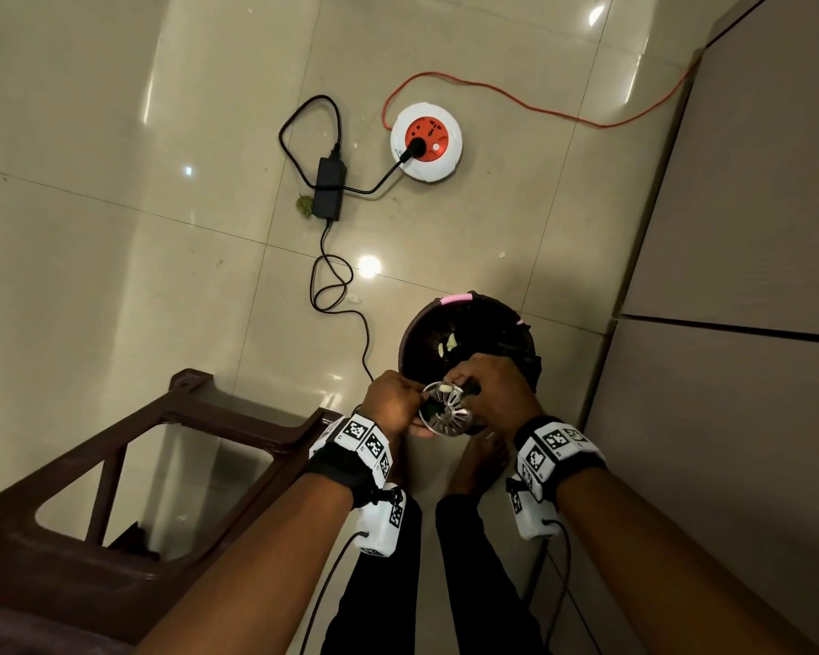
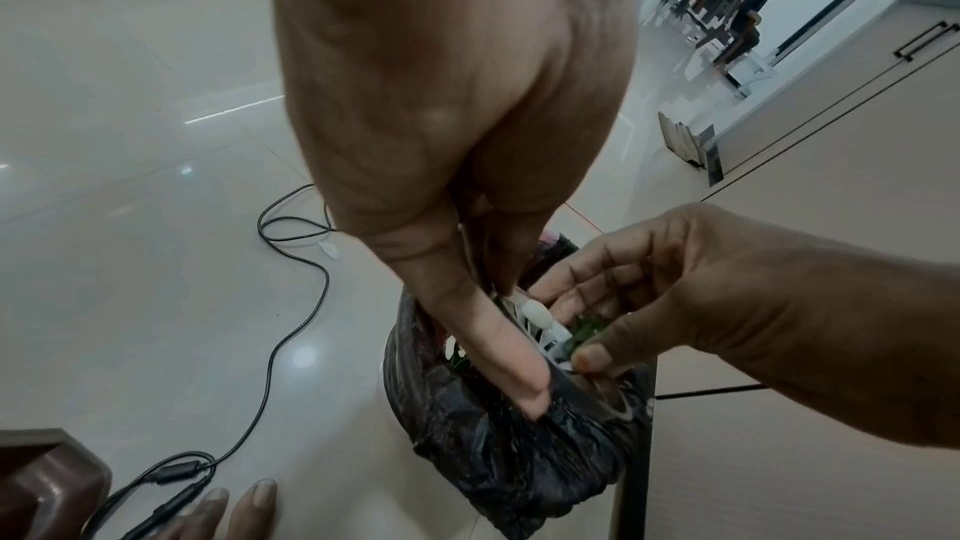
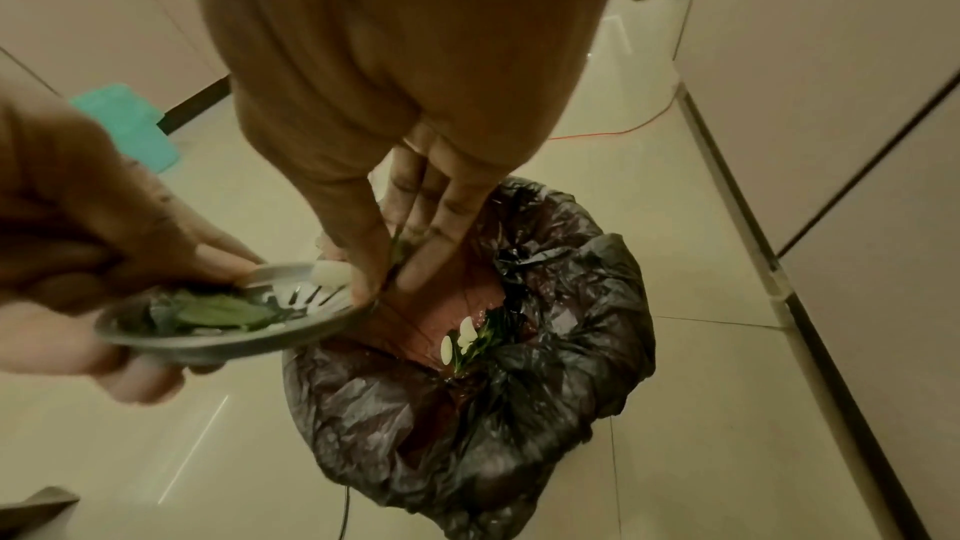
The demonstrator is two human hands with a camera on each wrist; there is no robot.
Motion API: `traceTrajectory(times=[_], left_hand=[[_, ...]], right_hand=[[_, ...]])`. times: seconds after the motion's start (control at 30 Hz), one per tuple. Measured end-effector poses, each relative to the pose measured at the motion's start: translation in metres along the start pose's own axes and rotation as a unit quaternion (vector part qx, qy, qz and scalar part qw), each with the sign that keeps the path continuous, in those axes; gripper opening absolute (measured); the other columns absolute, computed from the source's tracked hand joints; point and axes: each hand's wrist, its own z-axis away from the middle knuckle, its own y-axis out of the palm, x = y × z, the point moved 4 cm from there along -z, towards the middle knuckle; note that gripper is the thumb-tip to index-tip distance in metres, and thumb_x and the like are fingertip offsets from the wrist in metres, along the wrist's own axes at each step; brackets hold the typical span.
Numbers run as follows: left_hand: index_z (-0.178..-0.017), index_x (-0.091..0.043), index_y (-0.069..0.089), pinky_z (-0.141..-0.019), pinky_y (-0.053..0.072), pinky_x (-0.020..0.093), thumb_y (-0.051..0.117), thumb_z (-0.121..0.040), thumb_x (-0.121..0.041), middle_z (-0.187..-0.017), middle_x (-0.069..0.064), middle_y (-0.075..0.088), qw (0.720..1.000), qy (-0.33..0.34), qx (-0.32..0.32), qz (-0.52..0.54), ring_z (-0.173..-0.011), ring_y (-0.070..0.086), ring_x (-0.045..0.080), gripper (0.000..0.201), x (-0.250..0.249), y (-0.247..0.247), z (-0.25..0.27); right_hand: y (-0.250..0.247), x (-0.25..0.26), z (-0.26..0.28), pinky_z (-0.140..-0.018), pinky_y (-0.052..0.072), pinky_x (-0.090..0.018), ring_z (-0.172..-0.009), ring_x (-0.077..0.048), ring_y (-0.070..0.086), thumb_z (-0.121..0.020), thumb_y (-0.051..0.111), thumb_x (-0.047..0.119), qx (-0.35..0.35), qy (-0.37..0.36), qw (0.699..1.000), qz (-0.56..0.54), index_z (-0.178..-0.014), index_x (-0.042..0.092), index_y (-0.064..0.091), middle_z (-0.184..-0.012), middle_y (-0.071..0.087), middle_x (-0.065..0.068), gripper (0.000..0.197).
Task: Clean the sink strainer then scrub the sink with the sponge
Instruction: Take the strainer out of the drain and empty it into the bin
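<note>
Right wrist view: the sink strainer (image 3: 228, 315) is gripped by the left hand (image 3: 78, 228) over the lined bin (image 3: 571, 364); a leaf scrap is pinched by the right hand (image 3: 395, 163). Scraps are best dropped well inside the bin's rim.

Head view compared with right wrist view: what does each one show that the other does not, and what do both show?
Only the head view shows the round white and orange socket reel, the black power adapter and the brown chair. Only the right wrist view shows the turquoise object on the floor. Both show the left hand holding the strainer over the bin with its black bag, and the right hand picking at it.
</note>
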Motion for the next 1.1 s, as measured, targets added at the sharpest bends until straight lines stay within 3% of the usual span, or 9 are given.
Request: traceTrajectory(times=[0.1, 0.2, 0.33, 0.43, 0.6, 0.73, 0.87, 1.0, 1.1], left_hand=[[-0.094, 0.010, 0.073, -0.081, 0.059, 0.058, 0.057, -0.092, 0.000, -0.082, 0.029, 0.073, 1.000, 0.001, -0.009, 0.026, -0.075, 0.074, 0.042, 0.019, -0.002, -0.001, 0.002], [-0.091, 0.009, 0.074, -0.080, 0.060, 0.056, 0.058, -0.091, 0.000, -0.082, 0.027, 0.074, 1.000, 0.000, -0.009, 0.018, -0.075, 0.075, 0.040, 0.019, -0.002, -0.001, 0.002], [-0.089, 0.010, 0.074, -0.077, 0.060, 0.057, 0.058, -0.090, 0.001, -0.076, 0.026, 0.073, 1.000, 0.000, -0.008, 0.013, -0.072, 0.074, 0.040, 0.019, -0.002, 0.002, 0.001], [-0.086, 0.005, 0.076, -0.077, 0.060, 0.058, 0.058, -0.088, -0.003, -0.073, 0.025, 0.073, 1.000, 0.017, -0.010, -0.003, -0.071, 0.074, 0.040, 0.019, -0.003, 0.003, -0.001], [-0.084, -0.001, 0.077, -0.078, 0.059, 0.059, 0.057, -0.087, -0.004, -0.071, 0.022, 0.073, 1.000, 0.025, -0.003, -0.004, -0.071, 0.074, 0.039, 0.021, -0.004, 0.004, -0.002], [-0.085, 0.000, 0.077, -0.061, 0.062, 0.043, 0.057, -0.089, -0.004, -0.064, 0.015, 0.072, 0.999, 0.033, -0.010, -0.024, -0.058, 0.071, 0.027, 0.021, -0.005, 0.004, -0.001], [-0.108, 0.018, 0.065, -0.062, 0.064, 0.041, 0.051, -0.098, 0.003, -0.090, 0.036, 0.069, 0.998, 0.000, 0.023, 0.059, -0.069, 0.072, 0.037, 0.022, -0.002, 0.007, 0.002], [-0.109, 0.015, 0.066, -0.059, 0.061, 0.030, 0.055, -0.094, 0.011, -0.076, 0.019, 0.074, 0.994, 0.002, 0.068, 0.089, -0.067, 0.075, 0.027, 0.019, 0.001, 0.012, 0.005], [-0.107, 0.008, 0.072, -0.069, 0.063, 0.032, 0.062, -0.083, 0.019, -0.090, 0.022, 0.075, 0.992, 0.020, 0.083, 0.088, -0.081, 0.075, 0.031, 0.028, 0.002, 0.015, 0.008]], right_hand=[[-0.010, -0.007, -0.003, -0.084, 0.057, -0.041, -0.085, -0.016, 0.066, -0.072, 0.077, 0.004, -0.063, 0.025, 0.996, -0.052, -0.091, 0.018, 0.077, -0.090, 0.069, 0.001, 0.023], [-0.021, -0.009, 0.000, -0.085, 0.056, -0.034, -0.088, -0.014, 0.067, -0.083, 0.076, 0.015, -0.152, 0.049, 0.983, -0.087, -0.097, 0.014, 0.077, -0.095, 0.072, -0.002, 0.013], [-0.019, -0.008, 0.005, -0.086, 0.054, -0.033, -0.099, -0.016, 0.064, -0.088, 0.069, 0.044, -0.134, 0.063, 0.989, -0.021, -0.112, 0.022, 0.074, -0.110, 0.069, 0.000, 0.033], [-0.012, -0.006, 0.007, -0.090, 0.055, -0.039, -0.107, -0.017, 0.063, -0.080, 0.076, 0.038, -0.113, 0.033, 0.992, -0.046, -0.124, 0.026, 0.068, -0.120, 0.066, 0.000, 0.046], [0.008, 0.005, 0.005, -0.090, 0.050, -0.035, -0.108, -0.016, 0.059, -0.060, 0.084, 0.037, -0.027, -0.017, 0.999, -0.018, -0.121, 0.028, 0.069, -0.116, 0.066, 0.004, 0.063], [0.011, -0.002, 0.002, -0.087, 0.056, -0.036, -0.094, -0.012, 0.067, -0.065, 0.087, 0.024, -0.036, 0.020, 0.996, -0.073, -0.107, 0.025, 0.076, -0.102, 0.073, 0.005, 0.043], [0.007, -0.007, 0.001, -0.084, 0.059, -0.033, -0.085, -0.010, 0.070, -0.075, 0.081, 0.008, -0.080, 0.052, 0.989, -0.112, -0.099, 0.018, 0.079, -0.095, 0.077, 0.002, 0.026], [0.005, -0.007, 0.002, -0.081, 0.058, -0.032, -0.081, -0.012, 0.068, -0.079, 0.073, 0.004, -0.088, 0.041, 0.993, -0.065, -0.091, 0.016, 0.078, -0.090, 0.076, 0.000, 0.018], [0.005, -0.013, 0.004, -0.075, 0.059, -0.034, -0.076, -0.012, 0.067, -0.079, 0.072, 0.007, -0.105, 0.065, 0.991, -0.049, -0.085, 0.020, 0.075, -0.083, 0.073, 0.003, 0.015]])
